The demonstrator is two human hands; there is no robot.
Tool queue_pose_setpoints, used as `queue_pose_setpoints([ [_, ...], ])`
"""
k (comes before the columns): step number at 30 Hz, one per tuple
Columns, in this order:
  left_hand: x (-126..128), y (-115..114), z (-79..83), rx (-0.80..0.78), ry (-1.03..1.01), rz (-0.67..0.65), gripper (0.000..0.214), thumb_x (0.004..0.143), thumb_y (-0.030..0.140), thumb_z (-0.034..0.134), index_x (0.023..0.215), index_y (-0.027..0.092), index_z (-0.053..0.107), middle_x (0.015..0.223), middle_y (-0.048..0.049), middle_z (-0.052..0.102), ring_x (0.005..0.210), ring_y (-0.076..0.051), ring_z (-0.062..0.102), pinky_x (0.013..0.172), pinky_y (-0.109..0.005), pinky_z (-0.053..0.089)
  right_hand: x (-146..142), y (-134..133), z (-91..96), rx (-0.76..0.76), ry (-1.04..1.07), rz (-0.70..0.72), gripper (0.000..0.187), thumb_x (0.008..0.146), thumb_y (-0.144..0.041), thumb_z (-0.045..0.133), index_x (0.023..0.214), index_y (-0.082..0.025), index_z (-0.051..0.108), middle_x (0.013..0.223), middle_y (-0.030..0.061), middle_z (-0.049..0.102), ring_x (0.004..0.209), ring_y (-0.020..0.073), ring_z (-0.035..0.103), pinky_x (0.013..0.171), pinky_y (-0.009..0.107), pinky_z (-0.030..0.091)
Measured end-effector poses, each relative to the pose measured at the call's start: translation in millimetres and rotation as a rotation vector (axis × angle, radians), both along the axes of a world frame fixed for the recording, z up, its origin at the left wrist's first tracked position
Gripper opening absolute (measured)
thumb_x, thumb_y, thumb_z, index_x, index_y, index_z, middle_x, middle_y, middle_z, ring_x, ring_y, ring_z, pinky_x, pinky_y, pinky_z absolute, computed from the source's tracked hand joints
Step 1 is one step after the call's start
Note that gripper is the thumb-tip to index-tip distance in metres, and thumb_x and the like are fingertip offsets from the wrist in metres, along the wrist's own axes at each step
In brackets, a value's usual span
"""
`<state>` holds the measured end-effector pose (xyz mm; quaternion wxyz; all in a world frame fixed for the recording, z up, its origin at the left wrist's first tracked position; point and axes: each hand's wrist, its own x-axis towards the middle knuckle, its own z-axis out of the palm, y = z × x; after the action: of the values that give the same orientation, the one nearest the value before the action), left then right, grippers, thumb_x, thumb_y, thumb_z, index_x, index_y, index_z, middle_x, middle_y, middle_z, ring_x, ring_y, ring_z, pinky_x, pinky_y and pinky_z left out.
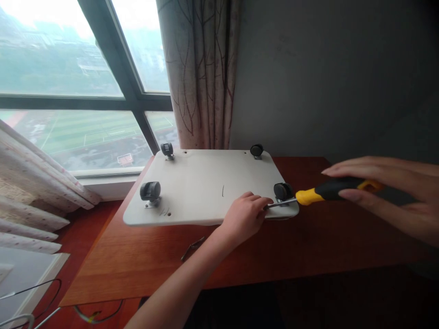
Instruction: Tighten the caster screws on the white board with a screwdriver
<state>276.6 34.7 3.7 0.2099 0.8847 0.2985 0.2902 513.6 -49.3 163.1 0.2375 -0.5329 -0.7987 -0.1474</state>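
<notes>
A white board (206, 176) lies flat with a black caster wheel on a metal plate near each corner. My right hand (401, 194) has its thumb and fingers around the black and yellow handle of a screwdriver (329, 189), which points left, nearly level. Its metal shaft passes in front of the near right caster (283, 191) and ends at the fingertips of my left hand (245, 212). That hand is closed over the board's near right part; anything small in its fingers is hidden.
The board rests on a reddish-brown wooden table (137, 260). A small dark metal tool (192, 248) lies in front of it. Behind are a curtain (202, 73) and a grey wall, with a window (61, 50) to the left. Cables (98, 315) run below the table's left edge.
</notes>
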Motion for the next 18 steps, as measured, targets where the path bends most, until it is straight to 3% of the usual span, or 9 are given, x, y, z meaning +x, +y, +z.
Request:
queue_pose_setpoints([
  [3, 0.0, -2.0, 1.3, -0.001, -0.019, 0.01, 0.037, 0.086, 0.007, 0.055, 0.118, 0.02, 0.069, 0.099, -0.0035, 0.078, 0.089, -0.024, 0.063, 0.079, -0.035, 0.052, -13.1, 20.9, 12.1, 0.065, -0.138, 0.127, 0.02, 0.098, -0.04, 0.06, 0.11, -0.028, 0.069, 0.106, 0.0007, 0.076, 0.087, 0.0185, 0.073, 0.076, 0.029, 0.051],
  [8, -0.6, -3.9, 4.0, -0.006, -0.043, 0.003, 0.047, 0.079, 0.001, 0.051, 0.119, 0.019, 0.067, 0.1, -0.0021, 0.078, 0.085, -0.023, 0.062, 0.077, -0.035, 0.052, -32.1, 37.8, 17.2, 0.04, -0.196, 0.046, 0.032, 0.103, -0.045, 0.047, 0.089, -0.023, 0.065, 0.084, 0.0014, 0.073, 0.069, 0.0186, 0.067, 0.063, 0.032, 0.042],
  [13, -0.8, -3.8, 3.7, -0.021, -0.048, 0.015, 0.05, 0.076, 0.0, 0.05, 0.118, 0.02, 0.067, 0.099, -0.0017, 0.078, 0.084, -0.023, 0.062, 0.075, -0.033, 0.052, -37.5, 33.9, 26.1, -0.204, -0.155, 0.12, 0.025, 0.095, -0.041, 0.053, 0.115, -0.027, 0.06, 0.113, 0.0043, 0.072, 0.081, 0.0224, 0.069, 0.064, 0.032, 0.045],
  [15, -0.4, -4.3, 3.3, -0.014, -0.034, 0.02, 0.048, 0.078, 0.001, 0.05, 0.118, 0.02, 0.067, 0.098, -0.0018, 0.078, 0.084, -0.023, 0.062, 0.074, -0.034, 0.052, -38.6, 33.7, 26.3, -0.235, -0.144, 0.102, 0.029, 0.094, -0.044, 0.055, 0.118, -0.028, 0.059, 0.109, 0.0037, 0.073, 0.079, 0.0231, 0.069, 0.062, 0.032, 0.045],
  [18, 0.3, -5.3, 3.4, -0.002, -0.012, 0.022, 0.045, 0.08, 0.003, 0.051, 0.118, 0.02, 0.068, 0.097, -0.003, 0.078, 0.084, -0.024, 0.062, 0.074, -0.034, 0.052, -41.7, 37.1, 21.9, -0.163, -0.143, -0.014, 0.032, 0.094, -0.055, 0.054, 0.111, -0.029, 0.063, 0.088, 0.0027, 0.074, 0.069, 0.0236, 0.067, 0.059, 0.033, 0.043],
])
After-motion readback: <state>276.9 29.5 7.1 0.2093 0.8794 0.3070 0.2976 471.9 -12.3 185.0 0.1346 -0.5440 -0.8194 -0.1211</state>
